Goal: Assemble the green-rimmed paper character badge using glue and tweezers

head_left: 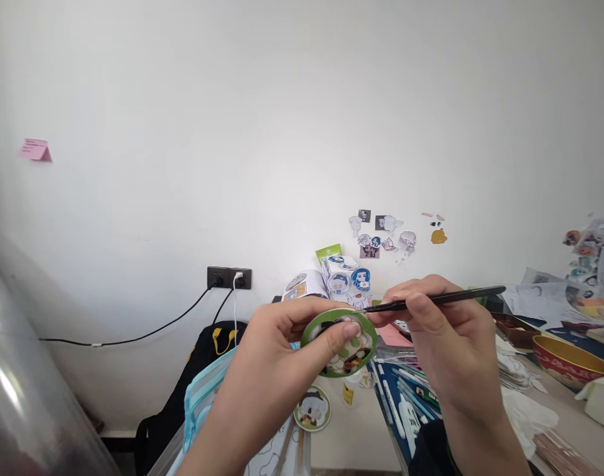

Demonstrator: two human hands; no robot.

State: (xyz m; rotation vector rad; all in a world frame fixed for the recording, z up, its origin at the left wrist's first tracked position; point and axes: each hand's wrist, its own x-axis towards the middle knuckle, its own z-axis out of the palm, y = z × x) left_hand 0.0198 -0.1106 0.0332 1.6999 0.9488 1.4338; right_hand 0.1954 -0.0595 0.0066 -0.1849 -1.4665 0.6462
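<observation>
My left hand is closed on a round cartoon badge with a green rim, thumb on its face and fingers behind. The badge is tilted up toward me above the table. In my right hand is a slim black paintbrush, pinched between thumb and fingers. It lies nearly level, and its thin tip meets the top edge of the badge or is very close to it. Below the hands, a second round badge with a koala lies flat on the table. A small bottle with a yellow label stands beside it.
Several pens lie right of the bottle. A red and gold bowl and a tissue box stand at the right. Stickers cover part of the wall. A black backpack and a power socket are at the left.
</observation>
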